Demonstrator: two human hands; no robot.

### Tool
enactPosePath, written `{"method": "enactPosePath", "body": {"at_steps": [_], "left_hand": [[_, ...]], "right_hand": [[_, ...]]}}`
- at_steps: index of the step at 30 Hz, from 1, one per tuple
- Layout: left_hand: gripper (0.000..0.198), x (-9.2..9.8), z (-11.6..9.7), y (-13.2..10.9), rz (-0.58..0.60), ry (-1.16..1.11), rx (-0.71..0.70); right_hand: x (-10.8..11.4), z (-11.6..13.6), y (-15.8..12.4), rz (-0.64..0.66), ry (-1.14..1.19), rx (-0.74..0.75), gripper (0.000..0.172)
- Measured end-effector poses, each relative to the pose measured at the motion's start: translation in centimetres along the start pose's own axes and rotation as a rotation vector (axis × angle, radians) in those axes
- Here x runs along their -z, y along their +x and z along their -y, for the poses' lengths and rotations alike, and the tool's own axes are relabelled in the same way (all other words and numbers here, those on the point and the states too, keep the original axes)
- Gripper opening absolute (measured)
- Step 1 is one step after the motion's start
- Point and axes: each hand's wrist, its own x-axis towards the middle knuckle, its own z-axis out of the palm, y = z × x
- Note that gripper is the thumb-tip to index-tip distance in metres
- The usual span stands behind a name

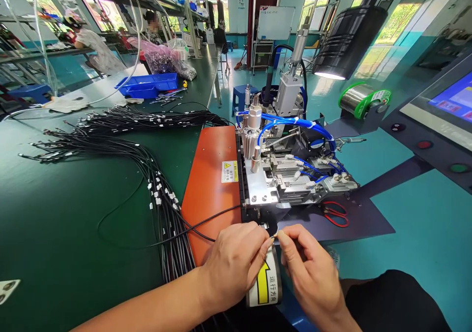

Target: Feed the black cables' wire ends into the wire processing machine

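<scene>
Matt green table mat (73,233), glossy orange panel (210,174), bright bare-metal fixture (280,179), smooth blue plastic tubing (295,122), black rubbery cables (110,140).

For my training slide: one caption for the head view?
Both hands, left hand and right hand, pinch a thin black cable end before a metal fixture machine.

I see both forearms coming in from bottom, bare. L hand (234,263) is curled, thumb + index pinched. R hand (313,268) faces it, fingers also pinched, fingertips of both hands almost touching at centre.
</scene>
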Motion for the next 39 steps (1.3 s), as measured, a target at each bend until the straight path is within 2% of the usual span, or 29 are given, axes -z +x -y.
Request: {"method": "enactPosePath", "body": {"at_steps": [2,5,12,23,27,34,39], "left_hand": [[0.022,-0.1,0.0,0.0,-0.005,0.025,-0.019],[0.022,-0.1,-0.1,0.1,-0.005,0.039,-0.038],[0.021,-0.1,-0.1,0.1,-0.023,0.032,-0.048],[0.022,-0.3,0.0,0.1,-0.005,0.049,-0.05],[0.022,-0.3,0.0,0.0,-0.004,0.05,-0.052],[0.021,-0.4,0.2,-0.2,-0.003,0.049,-0.016],[0.02,0.2,0.1,-0.2,0.029,0.015,0.066]], "right_hand": [[0.9,-0.1,0.0,0.055,0.151,-0.18,0.04],[1.8,0.1,0.2,0.038,0.32,-0.256,0.048],[1.9,1.1,0.7,0.138,0.251,-0.274,0.048],[2.0,0.8,1.6,0.22,0.243,-0.288,0.044],[2.1,0.7,1.6,0.215,0.208,-0.283,0.043],[1.7,-0.4,1.4,0.162,0.148,-0.167,0.038],[0.6,-1.5,1.7,0.073,0.17,-0.2,0.039]]}}
